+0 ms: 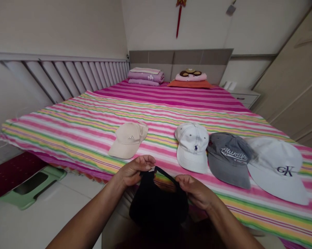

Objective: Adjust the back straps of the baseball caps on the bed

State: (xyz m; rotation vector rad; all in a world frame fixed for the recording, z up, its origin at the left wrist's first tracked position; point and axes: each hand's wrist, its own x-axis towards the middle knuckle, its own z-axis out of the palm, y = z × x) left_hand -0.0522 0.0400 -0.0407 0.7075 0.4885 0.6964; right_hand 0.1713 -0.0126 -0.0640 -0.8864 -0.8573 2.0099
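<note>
A black cap (158, 204) hangs between my two hands in front of the bed, its strap and back opening turned upward. My left hand (137, 169) pinches the strap's left end, where a small pale patch shows by the fingertips. On the other side, my right hand (194, 190) grips the cap near the strap's right end. Just beyond my left hand lies a beige cap (128, 138). Past my right hand, a white cap (193, 145), a grey cap (228, 155) with white lettering and a larger white cap (277, 166) lie in a row, the last two touching.
The caps rest on a striped bedspread (75, 128). Folded purple bedding (145, 76) and a pink-and-orange pile (190, 81) sit by the headboard (156, 57). A white rail (67, 74) runs along the left; a green stool (36, 188) stands on the floor.
</note>
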